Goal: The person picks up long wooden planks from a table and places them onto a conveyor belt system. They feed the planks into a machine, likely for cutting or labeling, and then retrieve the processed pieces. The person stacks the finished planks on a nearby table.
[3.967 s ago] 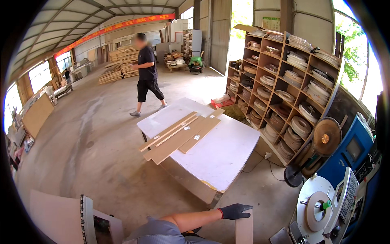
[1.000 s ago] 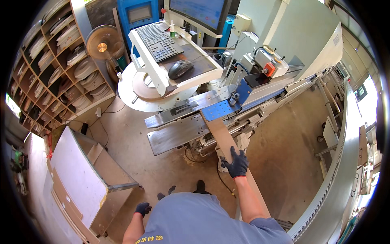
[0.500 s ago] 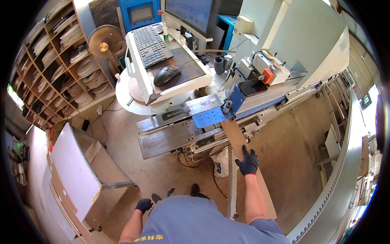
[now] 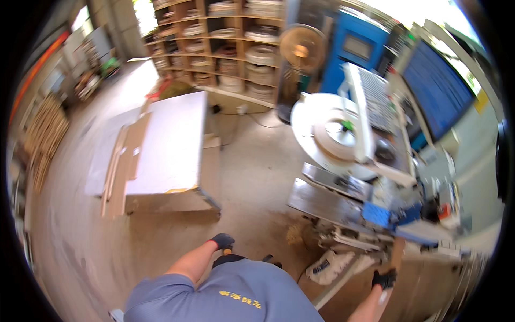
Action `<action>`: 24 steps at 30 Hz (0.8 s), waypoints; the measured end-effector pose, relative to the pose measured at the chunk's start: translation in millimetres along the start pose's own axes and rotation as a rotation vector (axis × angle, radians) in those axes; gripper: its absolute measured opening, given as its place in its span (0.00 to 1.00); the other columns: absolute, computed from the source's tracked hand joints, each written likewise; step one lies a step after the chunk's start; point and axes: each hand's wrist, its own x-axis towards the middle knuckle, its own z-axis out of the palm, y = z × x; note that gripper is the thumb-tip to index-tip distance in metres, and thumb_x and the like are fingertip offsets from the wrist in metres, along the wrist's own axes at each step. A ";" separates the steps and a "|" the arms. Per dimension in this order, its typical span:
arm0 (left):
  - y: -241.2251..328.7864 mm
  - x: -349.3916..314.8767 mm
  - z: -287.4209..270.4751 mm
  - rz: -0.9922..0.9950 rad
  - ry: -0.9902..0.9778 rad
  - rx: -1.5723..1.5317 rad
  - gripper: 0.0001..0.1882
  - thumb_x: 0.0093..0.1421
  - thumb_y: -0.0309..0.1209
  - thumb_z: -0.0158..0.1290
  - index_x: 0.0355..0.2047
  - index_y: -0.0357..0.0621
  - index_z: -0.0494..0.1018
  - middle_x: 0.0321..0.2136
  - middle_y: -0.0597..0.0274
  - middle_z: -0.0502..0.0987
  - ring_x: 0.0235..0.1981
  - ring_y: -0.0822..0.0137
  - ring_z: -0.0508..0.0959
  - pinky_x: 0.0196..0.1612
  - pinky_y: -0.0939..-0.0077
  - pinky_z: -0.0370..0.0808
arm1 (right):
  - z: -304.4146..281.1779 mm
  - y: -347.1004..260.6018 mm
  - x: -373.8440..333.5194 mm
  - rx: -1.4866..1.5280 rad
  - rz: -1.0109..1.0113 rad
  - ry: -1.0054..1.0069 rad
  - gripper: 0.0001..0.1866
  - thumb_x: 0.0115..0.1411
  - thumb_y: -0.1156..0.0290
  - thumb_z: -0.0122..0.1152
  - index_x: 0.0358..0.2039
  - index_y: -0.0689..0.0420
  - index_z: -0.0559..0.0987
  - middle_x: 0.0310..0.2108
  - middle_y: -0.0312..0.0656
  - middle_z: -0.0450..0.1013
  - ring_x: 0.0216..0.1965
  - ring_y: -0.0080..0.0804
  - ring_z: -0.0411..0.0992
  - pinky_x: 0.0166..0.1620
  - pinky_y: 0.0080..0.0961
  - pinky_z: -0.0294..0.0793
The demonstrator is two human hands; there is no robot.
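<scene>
My right hand (image 4: 384, 279), in a dark glove, lies on top of a long narrow brown board (image 4: 397, 256). Its fingers look spread, though motion softens them. The board's far end meets the machine by a blue perforated plate (image 4: 376, 213). Near my body on the left is my left hand (image 4: 222, 241), also gloved. Blur hides how its fingers are set, and I cannot make out anything in it.
Left of me stands a white-topped table (image 4: 171, 142) bearing brown strips (image 4: 138, 140). A wooden shelf (image 4: 240, 51), a fan (image 4: 302, 48) and a blue cabinet (image 4: 351, 51) are at the back. The monitor (image 4: 437, 88) and keyboard (image 4: 371, 99) stand right. A white sack (image 4: 335, 266) lies below the machine.
The view has swung left, so the machine sits farther right and the white-topped table is fully in view. My left hand has moved forward a little. My right hand stays on the board.
</scene>
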 end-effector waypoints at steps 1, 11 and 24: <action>-14.6 -13.4 4.3 -0.017 0.077 -0.011 0.08 0.58 0.37 0.53 0.32 0.52 0.80 0.32 0.53 0.81 0.38 0.50 0.82 0.41 0.57 0.77 | -3.6 -13.4 -10.4 -0.023 -0.031 0.009 0.65 0.48 0.34 0.67 0.76 0.44 0.41 0.77 0.49 0.37 0.76 0.53 0.40 0.70 0.61 0.48; -246.3 -214.9 120.9 -1.046 1.237 -0.217 0.18 0.65 0.44 0.51 0.18 0.55 0.71 0.14 0.60 0.71 0.12 0.65 0.69 0.15 0.64 0.64 | 65.4 -231.1 -279.6 0.071 -0.955 -0.661 0.54 0.53 0.42 0.67 0.72 0.59 0.56 0.66 0.62 0.58 0.65 0.63 0.59 0.64 0.49 0.63; -434.8 -390.6 44.0 -0.959 2.287 -1.931 0.33 0.65 0.55 0.51 0.67 0.59 0.66 0.61 0.65 0.72 0.55 0.60 0.74 0.53 0.59 0.71 | 5.3 -363.9 -401.5 0.007 -1.116 -0.700 0.53 0.53 0.40 0.64 0.71 0.58 0.58 0.67 0.60 0.58 0.66 0.60 0.59 0.64 0.47 0.63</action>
